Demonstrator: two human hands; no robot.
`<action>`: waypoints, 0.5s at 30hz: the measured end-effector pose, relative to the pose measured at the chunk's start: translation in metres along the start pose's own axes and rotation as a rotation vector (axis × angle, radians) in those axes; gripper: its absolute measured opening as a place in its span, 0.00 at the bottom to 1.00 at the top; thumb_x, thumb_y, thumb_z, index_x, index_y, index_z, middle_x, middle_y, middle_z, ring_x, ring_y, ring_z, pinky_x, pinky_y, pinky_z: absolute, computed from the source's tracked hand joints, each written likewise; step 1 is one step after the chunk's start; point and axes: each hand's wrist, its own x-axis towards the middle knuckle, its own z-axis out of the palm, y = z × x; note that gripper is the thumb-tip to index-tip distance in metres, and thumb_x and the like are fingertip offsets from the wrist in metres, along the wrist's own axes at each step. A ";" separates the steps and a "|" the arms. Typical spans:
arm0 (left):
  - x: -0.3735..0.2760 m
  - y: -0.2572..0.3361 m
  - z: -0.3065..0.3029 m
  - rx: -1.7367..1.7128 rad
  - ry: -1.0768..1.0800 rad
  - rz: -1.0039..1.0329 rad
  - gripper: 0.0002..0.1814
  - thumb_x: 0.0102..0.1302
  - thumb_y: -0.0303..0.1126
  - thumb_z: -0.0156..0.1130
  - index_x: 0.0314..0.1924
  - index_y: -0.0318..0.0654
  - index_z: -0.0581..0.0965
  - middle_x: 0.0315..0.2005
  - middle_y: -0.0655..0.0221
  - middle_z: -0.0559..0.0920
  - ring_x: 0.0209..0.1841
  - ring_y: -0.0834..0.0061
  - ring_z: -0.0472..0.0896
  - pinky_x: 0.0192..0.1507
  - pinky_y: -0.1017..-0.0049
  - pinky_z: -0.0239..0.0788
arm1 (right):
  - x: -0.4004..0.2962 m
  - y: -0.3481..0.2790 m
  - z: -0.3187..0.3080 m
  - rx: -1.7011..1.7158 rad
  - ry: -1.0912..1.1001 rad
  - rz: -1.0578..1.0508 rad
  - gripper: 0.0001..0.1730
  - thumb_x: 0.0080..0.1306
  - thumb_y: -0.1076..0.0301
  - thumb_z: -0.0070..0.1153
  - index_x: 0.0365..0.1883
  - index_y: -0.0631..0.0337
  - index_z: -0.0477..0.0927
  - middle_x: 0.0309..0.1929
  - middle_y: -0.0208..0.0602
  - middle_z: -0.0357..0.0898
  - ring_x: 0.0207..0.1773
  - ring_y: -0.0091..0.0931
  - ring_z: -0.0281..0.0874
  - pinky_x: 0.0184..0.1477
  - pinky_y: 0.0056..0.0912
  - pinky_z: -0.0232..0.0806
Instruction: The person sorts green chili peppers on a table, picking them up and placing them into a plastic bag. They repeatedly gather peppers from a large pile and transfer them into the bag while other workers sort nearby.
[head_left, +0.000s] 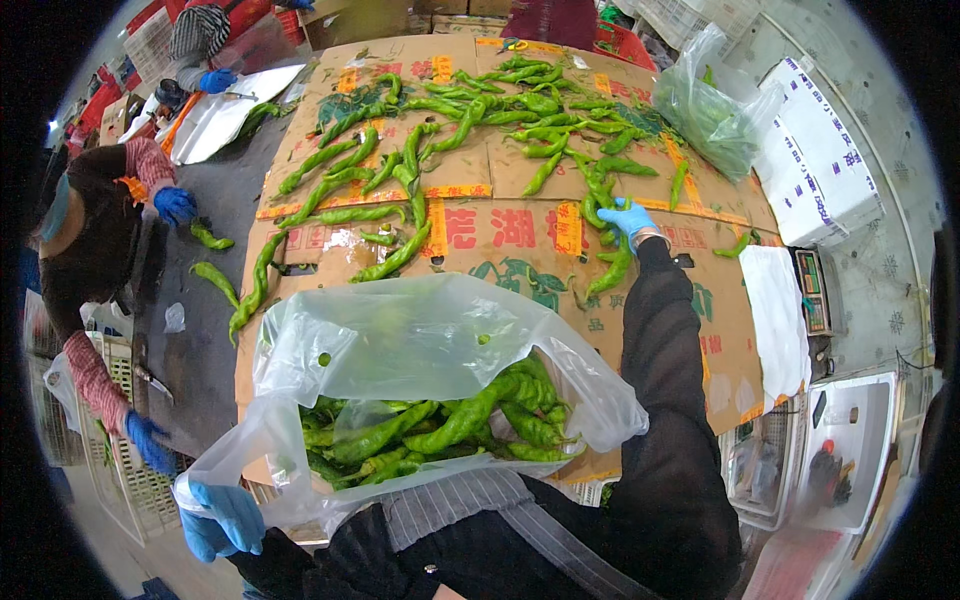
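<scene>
My left hand (221, 517), in a light blue glove, is closed on the rim of a clear plastic bag (405, 330) at the table's near edge. Inside the bag lies a heap of long green peppers (465, 420). My right hand (628, 219), also gloved in blue, reaches forward over the cardboard and touches a cluster of green peppers (598, 184); its fingers partly hide them, so a firm grip cannot be told. More green peppers (517, 105) are strewn across the flattened cardboard (525, 240), mostly on its far half.
At the left, a co-worker with blue gloves (175, 205) leans by a dark tabletop (217, 172) with a knife (154, 384). Another person works at the upper left. At right are a filled plastic bag (705, 112), a white box (817, 157), a scale (814, 292) and a white foam bin (847, 450).
</scene>
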 end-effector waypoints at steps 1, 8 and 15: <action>-0.001 0.000 -0.005 -0.001 -0.019 0.005 0.50 0.59 0.26 0.68 0.70 0.26 0.43 0.27 0.39 0.80 0.28 0.46 0.83 0.29 0.53 0.76 | -0.012 0.000 0.001 -0.015 0.018 -0.030 0.42 0.53 0.64 0.71 0.65 0.65 0.66 0.44 0.38 0.79 0.31 0.25 0.74 0.31 0.31 0.67; 0.001 0.008 0.007 0.051 -0.054 -0.018 0.55 0.59 0.29 0.69 0.73 0.36 0.38 0.31 0.43 0.81 0.30 0.49 0.84 0.32 0.53 0.76 | -0.063 0.001 0.001 0.105 0.033 -0.170 0.25 0.55 0.67 0.67 0.51 0.65 0.80 0.40 0.34 0.82 0.37 0.22 0.78 0.38 0.26 0.71; 0.045 0.023 -0.009 0.107 0.079 0.032 0.59 0.57 0.36 0.71 0.72 0.33 0.35 0.38 0.50 0.78 0.30 0.59 0.79 0.31 0.61 0.73 | -0.208 -0.133 -0.078 -0.045 0.175 -0.631 0.21 0.61 0.69 0.62 0.53 0.64 0.80 0.47 0.30 0.81 0.44 0.19 0.77 0.49 0.24 0.70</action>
